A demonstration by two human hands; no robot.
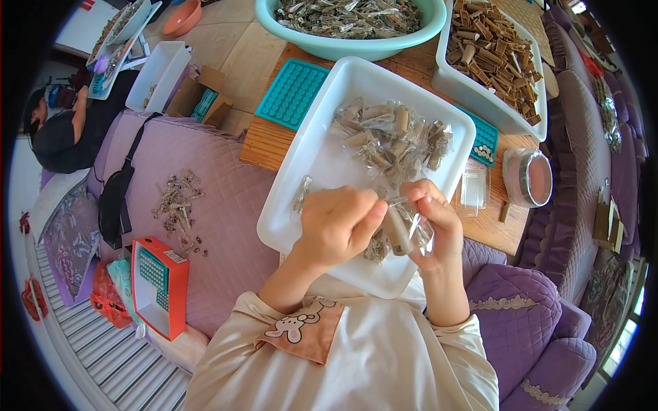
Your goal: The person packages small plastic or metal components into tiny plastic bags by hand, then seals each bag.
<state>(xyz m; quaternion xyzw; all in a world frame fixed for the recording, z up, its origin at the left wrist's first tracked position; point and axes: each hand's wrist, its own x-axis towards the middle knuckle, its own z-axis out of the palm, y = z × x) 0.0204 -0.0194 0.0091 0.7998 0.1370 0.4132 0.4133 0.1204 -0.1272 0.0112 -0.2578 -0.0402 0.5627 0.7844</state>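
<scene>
Right under the fingers sits a big white tray, resting partly on a wooden table. Beyond the fingers, inside the tray, lies a heap of filled clear bags with brown rolls in them. Further beyond stand a green bowl and a second white tray full of brown rolls. A purple sofa spreads out to the left of the fingers, and an orange box sits on it.

The left hand and the right hand meet over the near edge of the tray. Both hands have their fingers pinched shut on one small clear bag. A brown roll is partly inside it.

The bag is thin and slippery. I think it could tear if the roll is pushed too hard. The roll could also slip out and drop into the tray or onto the lap below, because the hold is only at the bag's edge.

A teal mat lies beyond the fingers to the left, a round tin to the right. Nothing blocks the hands, though the heap of bags is close.
</scene>
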